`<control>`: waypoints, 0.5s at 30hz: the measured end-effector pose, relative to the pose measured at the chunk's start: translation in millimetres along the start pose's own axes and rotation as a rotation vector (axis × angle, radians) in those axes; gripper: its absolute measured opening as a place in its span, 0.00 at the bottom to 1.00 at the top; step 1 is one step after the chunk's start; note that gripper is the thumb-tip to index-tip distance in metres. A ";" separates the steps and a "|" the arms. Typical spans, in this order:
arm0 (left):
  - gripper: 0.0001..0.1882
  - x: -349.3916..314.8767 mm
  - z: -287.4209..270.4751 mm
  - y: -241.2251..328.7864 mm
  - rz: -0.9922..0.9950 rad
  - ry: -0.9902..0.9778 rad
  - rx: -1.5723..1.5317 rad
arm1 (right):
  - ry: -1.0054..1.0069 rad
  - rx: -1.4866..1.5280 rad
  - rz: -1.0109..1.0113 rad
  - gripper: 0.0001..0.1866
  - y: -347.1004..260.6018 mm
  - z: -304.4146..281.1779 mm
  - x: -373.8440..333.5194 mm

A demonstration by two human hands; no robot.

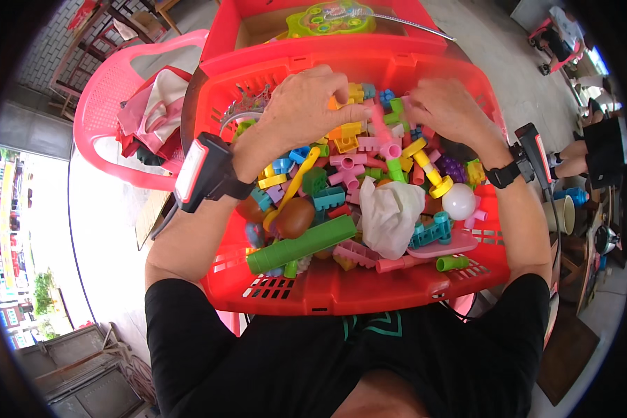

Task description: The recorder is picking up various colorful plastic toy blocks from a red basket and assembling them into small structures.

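Note:
A red plastic basket [341,298] full of mixed toy pieces stands in front of me. My left hand [303,104] is over its far part, thumb and forefinger apart, with an orange-yellow toy block [345,134] just below. Across from it, my right hand [447,108] is smeared by motion, its fingers bent down toward the toys; whether they grip anything is hidden. Between the hands shows a blurred pink tube piece [379,122]. Nearer me lie a long green half-tube [303,244], a crumpled white plastic bag [390,216], a white ball [459,201] and a brown ball [295,217].
Behind the basket is a red box [313,50] holding a green toy [331,19]. A pink plastic chair [97,104] with cloths on it stands to the left. On the right are a cream-coloured bucket [563,214] and other people farther off.

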State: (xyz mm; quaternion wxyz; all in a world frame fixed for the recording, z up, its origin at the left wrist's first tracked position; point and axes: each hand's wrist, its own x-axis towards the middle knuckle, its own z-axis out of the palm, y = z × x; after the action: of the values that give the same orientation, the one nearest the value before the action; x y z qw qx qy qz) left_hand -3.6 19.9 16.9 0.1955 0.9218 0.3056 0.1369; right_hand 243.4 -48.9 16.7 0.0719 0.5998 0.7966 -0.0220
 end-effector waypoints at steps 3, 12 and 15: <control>0.26 -4.0 18.8 -12.1 0.070 0.158 0.122 | 0.407 0.266 -0.229 0.11 3.8 27.2 12.3; 0.43 -7.5 18.4 -8.1 -0.039 -0.110 0.265 | 0.335 0.071 -0.126 0.11 -21.0 34.0 18.3; 0.45 -9.5 -0.7 4.6 -0.122 -0.155 0.229 | 0.425 0.070 -0.108 0.10 -20.9 38.3 15.7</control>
State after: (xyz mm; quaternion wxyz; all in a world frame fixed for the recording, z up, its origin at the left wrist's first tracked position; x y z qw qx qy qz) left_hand -8.9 10.8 18.2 0.1201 0.9256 0.3586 0.0174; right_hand 222.5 -44.4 -24.4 -0.1199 0.5497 0.8235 0.0736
